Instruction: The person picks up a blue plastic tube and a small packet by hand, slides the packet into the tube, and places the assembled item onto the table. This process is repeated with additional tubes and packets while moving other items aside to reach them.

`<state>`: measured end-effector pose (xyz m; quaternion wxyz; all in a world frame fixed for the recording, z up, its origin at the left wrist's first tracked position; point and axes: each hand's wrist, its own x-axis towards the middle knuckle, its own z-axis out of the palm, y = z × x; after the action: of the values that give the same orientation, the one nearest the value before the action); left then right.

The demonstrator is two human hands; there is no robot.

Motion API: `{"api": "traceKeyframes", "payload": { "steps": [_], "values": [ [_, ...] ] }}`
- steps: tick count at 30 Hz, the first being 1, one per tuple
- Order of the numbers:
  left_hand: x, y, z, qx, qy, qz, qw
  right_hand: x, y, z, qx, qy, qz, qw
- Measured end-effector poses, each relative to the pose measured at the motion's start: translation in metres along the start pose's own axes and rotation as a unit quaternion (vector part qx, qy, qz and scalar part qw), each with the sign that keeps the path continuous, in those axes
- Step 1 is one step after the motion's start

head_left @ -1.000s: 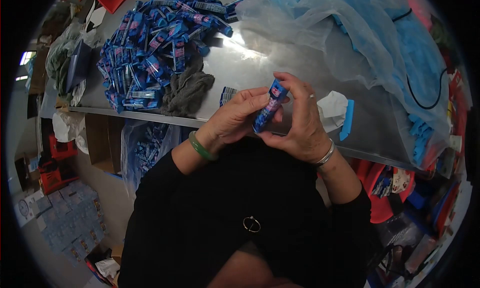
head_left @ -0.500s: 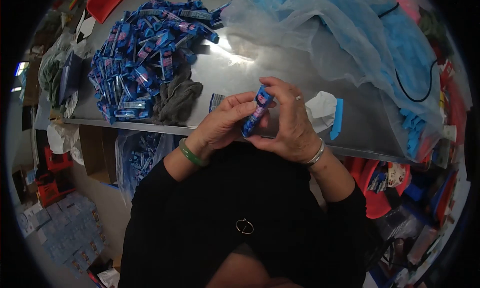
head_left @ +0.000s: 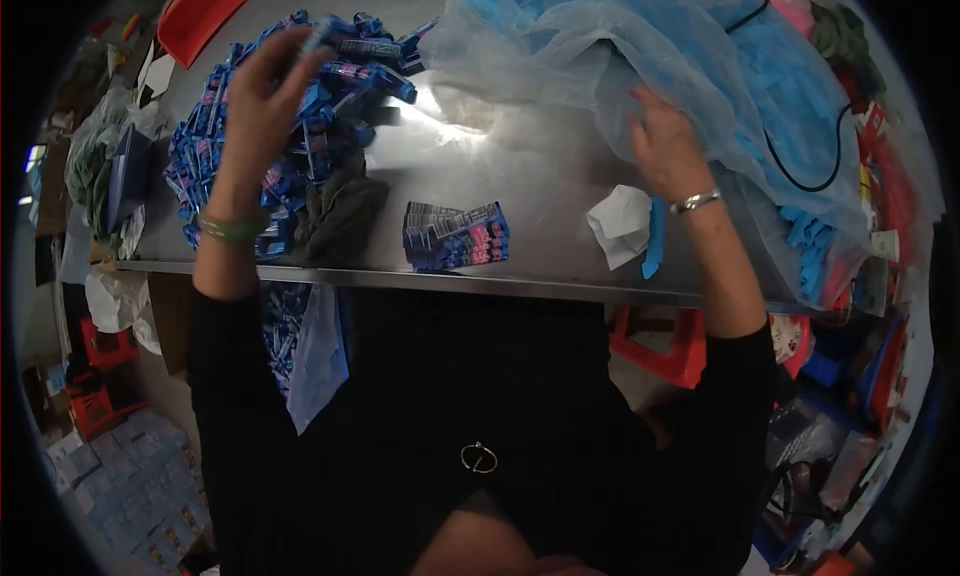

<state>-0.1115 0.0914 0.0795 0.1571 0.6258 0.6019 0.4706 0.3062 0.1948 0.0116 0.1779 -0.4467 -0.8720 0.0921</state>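
My left hand (head_left: 262,101) is raised over a large pile of small blue boxes (head_left: 215,126) on the metal table. A motion-blurred small blue box (head_left: 318,38) is between its thumb and fingers. My right hand (head_left: 668,141) is at the near edge of a clear plastic bag (head_left: 610,71), its fingers apart and nothing seen in them. Between my hands, near the table's front edge, lie flat blue printed pieces (head_left: 455,238) in a small overlapping stack. By my right wrist are a white paper piece (head_left: 618,224) and a bright blue strip (head_left: 655,238).
A dark grey cloth (head_left: 342,211) lies beside the pile. Light blue pieces (head_left: 770,86) fill the plastic bag, with a black cord (head_left: 815,188) over it. A red dustpan (head_left: 203,18) is at the far left. Below the front edge are a bag of blue boxes (head_left: 285,336) and a red stool (head_left: 665,346).
My hands have parted. The left went up and left over the pile with a blue box; the right went up and right to the plastic bag. The flat blue stack is now uncovered.
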Motion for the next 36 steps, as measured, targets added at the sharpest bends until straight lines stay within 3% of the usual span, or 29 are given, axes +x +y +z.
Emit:
{"api": "traceKeyframes", "payload": {
  "steps": [2,3,4,5,6,8,10,12,14,20,22,23,25,26,28,29,31,36],
  "values": [
    [0.037,-0.034,-0.055,0.283,0.075,0.092,0.952,0.019,0.035,0.005,-0.062,-0.009,0.030,0.998],
    [0.049,-0.046,-0.074,0.286,0.074,0.088,0.951,0.029,0.043,0.006,-0.124,-0.033,0.098,0.987],
    [0.056,-0.057,-0.091,0.385,0.070,0.086,0.916,0.035,0.049,0.010,-0.185,-0.060,0.164,0.967],
    [0.055,-0.062,-0.101,0.481,0.063,0.084,0.870,0.038,0.054,0.016,-0.179,-0.066,0.161,0.968],
    [0.049,-0.057,-0.099,0.486,0.060,0.080,0.868,0.041,0.059,0.022,-0.209,-0.038,0.162,0.964],
    [0.039,-0.029,-0.070,0.551,0.121,0.287,0.775,0.045,0.069,0.035,-0.232,-0.011,0.161,0.959],
    [0.007,0.003,-0.022,0.427,0.077,0.277,0.857,0.045,0.077,0.049,-0.237,0.102,0.114,0.959],
    [-0.044,0.022,0.028,0.256,-0.049,0.190,0.947,0.045,0.073,0.051,-0.258,0.102,0.112,0.954],
    [-0.087,0.037,0.067,0.178,-0.128,0.140,0.966,0.045,0.070,0.050,-0.281,0.103,0.112,0.948],
    [-0.135,0.029,0.116,0.152,-0.154,0.061,0.974,0.039,0.075,0.041,-0.283,0.067,0.114,0.950],
    [-0.135,0.026,0.118,0.110,-0.172,0.010,0.979,0.034,0.060,0.028,-0.181,0.042,0.202,0.961],
    [-0.136,0.025,0.119,0.109,-0.172,0.011,0.979,0.029,0.057,0.025,-0.182,0.043,0.203,0.961],
    [-0.137,0.023,0.121,0.045,-0.183,-0.062,0.980,0.018,0.051,0.018,-0.033,0.079,0.178,0.980],
    [-0.137,0.022,0.121,0.044,-0.184,-0.061,0.980,0.010,0.046,0.016,-0.034,0.080,0.179,0.980],
    [-0.137,0.021,0.122,0.059,-0.176,0.002,0.983,-0.005,0.029,0.010,0.160,0.091,0.181,0.966],
    [-0.137,0.022,0.122,0.059,-0.176,0.003,0.983,-0.010,0.024,0.009,0.159,0.092,0.181,0.966],
    [-0.137,0.022,0.123,0.089,-0.155,0.063,0.982,-0.019,0.015,0.007,0.302,0.099,0.178,0.931],
    [-0.137,0.024,0.122,0.098,-0.144,0.081,0.981,-0.032,-0.014,-0.007,0.469,0.085,0.143,0.867]
  ]
}}
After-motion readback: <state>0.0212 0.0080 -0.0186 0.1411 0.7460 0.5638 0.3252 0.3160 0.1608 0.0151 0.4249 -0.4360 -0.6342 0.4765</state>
